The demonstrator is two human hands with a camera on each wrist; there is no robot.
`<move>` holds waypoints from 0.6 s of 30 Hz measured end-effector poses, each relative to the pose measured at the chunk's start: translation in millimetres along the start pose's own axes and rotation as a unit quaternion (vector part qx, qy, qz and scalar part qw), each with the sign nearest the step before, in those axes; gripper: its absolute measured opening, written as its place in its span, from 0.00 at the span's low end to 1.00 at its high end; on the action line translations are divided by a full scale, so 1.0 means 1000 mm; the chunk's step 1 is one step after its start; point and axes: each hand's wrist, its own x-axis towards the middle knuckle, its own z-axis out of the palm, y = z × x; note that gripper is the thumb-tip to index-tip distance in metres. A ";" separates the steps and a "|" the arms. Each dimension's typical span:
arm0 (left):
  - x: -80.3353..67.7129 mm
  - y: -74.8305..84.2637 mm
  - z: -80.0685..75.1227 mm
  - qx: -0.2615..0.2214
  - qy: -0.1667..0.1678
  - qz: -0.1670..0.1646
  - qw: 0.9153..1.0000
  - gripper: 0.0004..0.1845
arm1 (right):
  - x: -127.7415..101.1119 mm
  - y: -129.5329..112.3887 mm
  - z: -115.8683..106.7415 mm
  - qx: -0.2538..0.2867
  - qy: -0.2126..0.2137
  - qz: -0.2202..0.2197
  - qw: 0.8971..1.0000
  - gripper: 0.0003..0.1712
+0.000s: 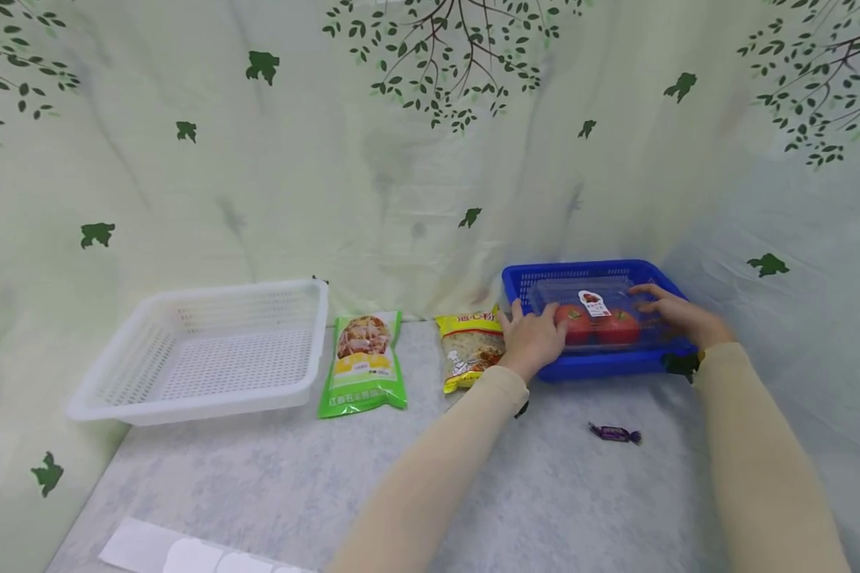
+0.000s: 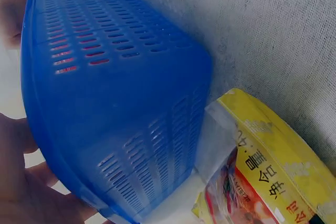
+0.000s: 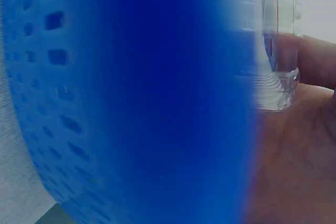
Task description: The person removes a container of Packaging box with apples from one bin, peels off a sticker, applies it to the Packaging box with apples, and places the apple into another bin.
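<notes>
Tomatoes (image 1: pixel 595 325) in a clear plastic box (image 1: pixel 588 306) sit inside the blue basket (image 1: pixel 588 364) at the back right of the worktop (image 1: pixel 330 485), close against the leaf-printed curtain (image 1: pixel 401 159). The box bears a small white and red label (image 1: pixel 593 303) on its lid. Both hands are at the box. The left hand (image 1: pixel 533 338) is on its left end, fingers curled over the near corner, so it looks to be gripping the box, though the fingertips are partly hidden. The right hand (image 1: pixel 677 312) reaches over the basket's right rim, fingers bent round the box's right end; the right wrist view shows the clear box edge (image 3: pixel 278 77) lying against the palm (image 3: pixel 299 156) with a finger behind it. The left wrist view shows the basket's slotted wall (image 2: pixel 115 103) close up, red showing through the upper slots, and the left palm (image 2: pixel 26 182) at the lower left.

Just left of the basket, touching or nearly touching it, lies a yellow packet (image 1: pixel 467 348) of dried food, also seen beside the basket in the left wrist view (image 2: pixel 262 171). Further left lies a green packet (image 1: pixel 362 364), and beyond it a white basket (image 1: pixel 208 350) near the left edge. A small purple wrapped sweet (image 1: pixel 615 434) lies on the worktop in front of the blue basket, between the two sleeved forearms. White paper pieces (image 1: pixel 179 551) lie at the near left edge
</notes>
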 end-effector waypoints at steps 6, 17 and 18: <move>-0.006 0.000 0.007 0.086 0.008 0.008 0.996 0.26 | 0.006 0.006 0.011 -0.009 -0.005 0.011 1.000 0.36; -0.003 -0.002 0.014 0.097 0.037 0.017 0.994 0.24 | 0.013 0.007 0.014 -0.012 0.021 0.021 0.999 0.36; -0.002 -0.003 0.015 0.097 0.032 0.016 0.995 0.24 | 0.013 0.007 0.015 -0.012 0.022 0.022 0.999 0.36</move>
